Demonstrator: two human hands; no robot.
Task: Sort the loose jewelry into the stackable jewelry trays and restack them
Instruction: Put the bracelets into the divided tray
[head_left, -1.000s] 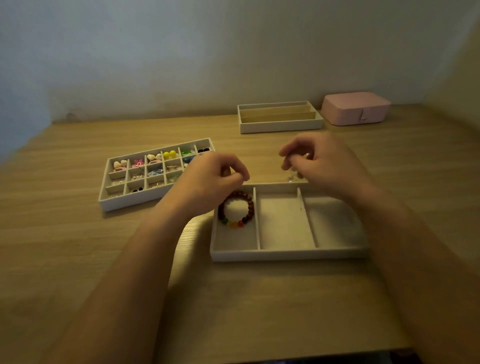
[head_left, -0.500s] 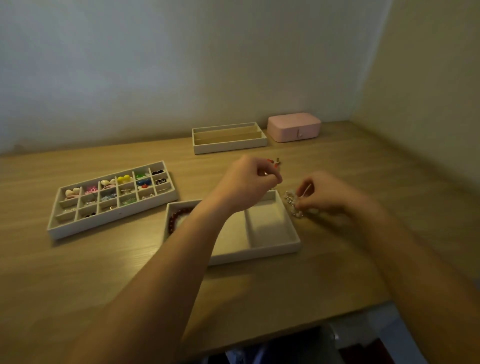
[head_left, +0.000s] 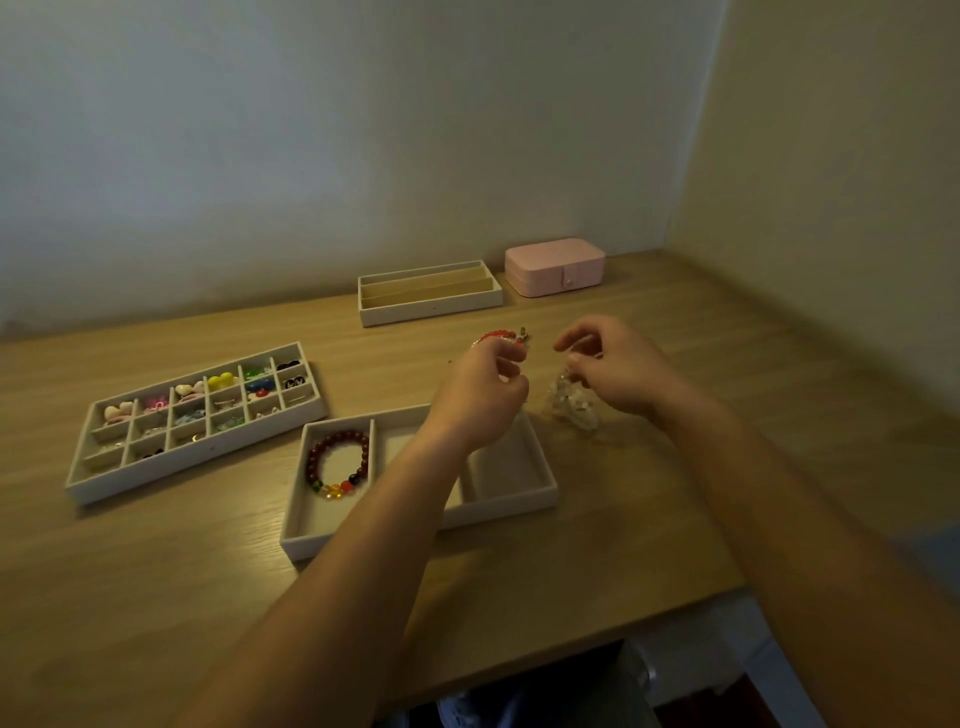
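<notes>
Right hand (head_left: 623, 374) has lifted, clear bracelet (head_left: 571, 408) hanging just below its fingers (head_left: 579, 366)

Open tabletop (head_left: 675, 519) at front L, front R and along the far R strip up to the side wall (head_left: 831, 208): easy passage. Gap btw grid tray (head_left: 197, 457) and 3-compartment tray (head_left: 511, 506) is narrow but passable. L forearm crosses the 3-compartment tray's middle slot, blocking it from above. L slot is partly taken by dark-red bracelet (head_left: 337, 462); R slot free. Small gap btw L hand (head_left: 480, 400) and R hand (head_left: 615, 371). Clear-bead heap (head_left: 571, 405) lies just off the tray's far R corner, R hand pinching its top. Red bead bracelet (head_left: 498, 335) sits right behind L hand. At back, slotted tray (head_left: 431, 309) and pink jewelry box (head_left: 555, 266) stand side by side, w/ a bare strip in front.
</notes>
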